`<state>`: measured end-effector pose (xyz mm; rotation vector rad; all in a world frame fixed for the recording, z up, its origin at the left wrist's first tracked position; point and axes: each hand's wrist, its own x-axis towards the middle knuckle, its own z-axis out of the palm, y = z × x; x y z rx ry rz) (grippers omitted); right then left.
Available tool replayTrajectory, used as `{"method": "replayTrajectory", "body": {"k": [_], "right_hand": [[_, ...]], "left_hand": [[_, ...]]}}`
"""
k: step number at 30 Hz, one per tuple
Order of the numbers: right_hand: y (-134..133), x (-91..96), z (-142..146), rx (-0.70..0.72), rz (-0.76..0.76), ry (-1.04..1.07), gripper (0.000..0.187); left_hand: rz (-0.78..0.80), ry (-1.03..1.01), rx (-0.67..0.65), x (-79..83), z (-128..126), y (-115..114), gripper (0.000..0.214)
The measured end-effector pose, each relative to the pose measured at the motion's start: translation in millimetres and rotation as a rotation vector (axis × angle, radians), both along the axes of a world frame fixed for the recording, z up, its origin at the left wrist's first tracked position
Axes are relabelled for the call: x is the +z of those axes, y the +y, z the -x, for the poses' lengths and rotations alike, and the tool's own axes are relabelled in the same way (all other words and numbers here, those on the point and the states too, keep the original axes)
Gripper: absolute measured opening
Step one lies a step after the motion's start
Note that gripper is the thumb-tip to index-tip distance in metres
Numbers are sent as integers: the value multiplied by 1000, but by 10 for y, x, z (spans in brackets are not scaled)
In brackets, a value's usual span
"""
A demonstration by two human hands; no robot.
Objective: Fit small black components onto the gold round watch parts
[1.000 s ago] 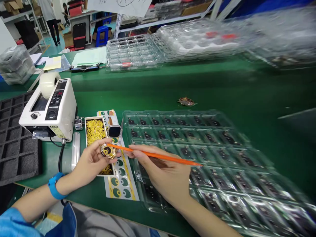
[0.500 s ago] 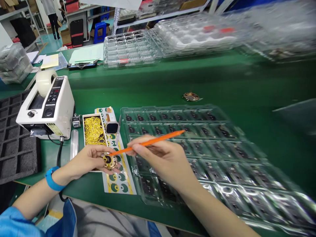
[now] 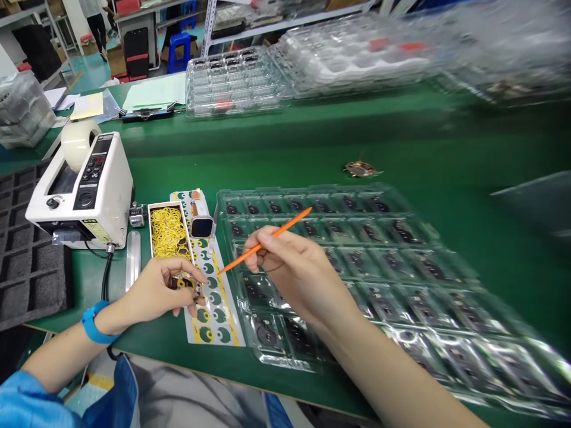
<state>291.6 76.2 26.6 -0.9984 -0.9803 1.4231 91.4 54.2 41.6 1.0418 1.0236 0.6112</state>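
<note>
My left hand (image 3: 167, 285), with a blue band at the wrist, is closed around a small round gold-and-black part (image 3: 184, 282); the fingers cover much of it. Between the thumb and fingers of my right hand (image 3: 294, 255) is a thin orange pointed stick (image 3: 267, 239), its lower tip apart from the round part. Under the left hand's fingertips lies a white sticker sheet (image 3: 209, 318) with green and yellow ring shapes. Just behind that hand stands a narrow box (image 3: 150, 232) of yellow rings (image 3: 169, 229). My right forearm reaches over a clear tray (image 3: 289, 359) of black parts.
A white tape dispenser (image 3: 113, 190) stands left, beside a black foam tray (image 3: 40, 291). A smartwatch (image 3: 202, 226) rests on the sheet's far end. Another gold part (image 3: 360, 169) lies beyond the tray. Stacked clear trays (image 3: 352, 59) line the back. A person (image 3: 96, 27) is far off.
The orange stick has come away from the round part as my right hand shifted slightly right. My left hand's fingers have curled further around the part, tilting it.
</note>
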Motion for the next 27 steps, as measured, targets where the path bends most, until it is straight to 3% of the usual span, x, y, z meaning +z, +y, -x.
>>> {"method": "replayTrajectory", "body": {"k": [11,17,21,24,27], "right_hand": [[29,-80,-31,106,-34,-81,39],[-52,-12,54,222,-244,-395,37],[-189,9,231,266,-457,-752,10],[-231,-41,327,201,-604,-944,7],[-215,-123,353,122,-618,-1051,13]], "left_hand": [[35,-5,-12,13,5,-2,14],[11,-8,16,-81,18,-4,23],[-47,-117,19,-218,26,-11,46],[-8,-170,115,-313,47,-18,55],[51,-155,169,-386,72,-29,64]]}}
